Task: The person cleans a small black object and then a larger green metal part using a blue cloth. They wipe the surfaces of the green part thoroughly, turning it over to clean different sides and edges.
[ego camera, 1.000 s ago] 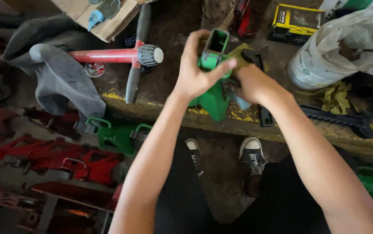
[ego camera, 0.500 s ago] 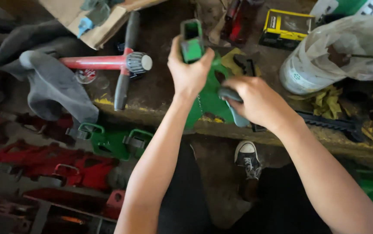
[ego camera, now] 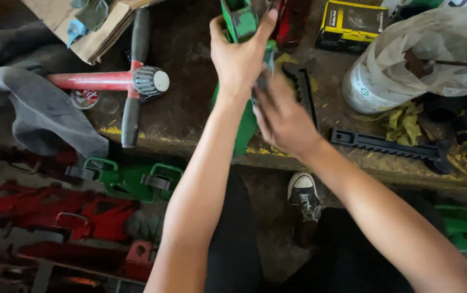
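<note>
Both hands raised, gripping green metal part

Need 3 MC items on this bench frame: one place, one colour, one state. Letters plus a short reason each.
1. Where does the red tool with the grey knob lie?
A. on the floor
B. on the bench, on the person's left
C. inside the yellow box

2. What colour is the metal part held up by the left hand?
A. green
B. blue
C. white

3. How is the right hand?
A. resting flat on the grey cloth
B. out of view
C. raised just below the left hand, at the green part

Key: 1 B, it lies on the bench top left of both arms; 2 A, green paint shows above the fingers; 3 C, its fingers reach the part under the left hand.
</note>
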